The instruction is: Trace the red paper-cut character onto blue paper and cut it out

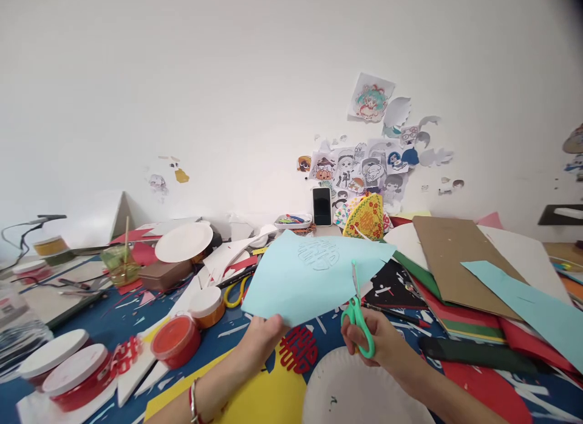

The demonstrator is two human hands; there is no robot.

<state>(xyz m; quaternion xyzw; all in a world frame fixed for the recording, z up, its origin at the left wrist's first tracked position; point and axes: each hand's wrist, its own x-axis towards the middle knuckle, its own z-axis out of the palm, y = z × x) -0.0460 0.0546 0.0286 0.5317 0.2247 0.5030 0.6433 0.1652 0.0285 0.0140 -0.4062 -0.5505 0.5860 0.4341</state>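
— One left hand (262, 338), its wrist ringed by a red-and-silver bracelet (194, 403), pinches the near edge of a light-blue sheet (282, 287), thumb on top. How is it posed?

— Forearm angled up from lower left, the sheet tilted up ahead of both hands. Good practice would be keeping it taut and turning the paper toward the blades.

— And mid-frame?

— A design (319, 254) outlined on the sheet; leaving the paper uncreased should keep its lines readable.

— At right?

— Green-handled scissors (357, 314), upright against the sheet's right part, blade spread hard to tell. The right hand (376, 336) grips them, fingers curled about the loops, forearm slanting in from lower right. Short, steady snips would likely serve best.
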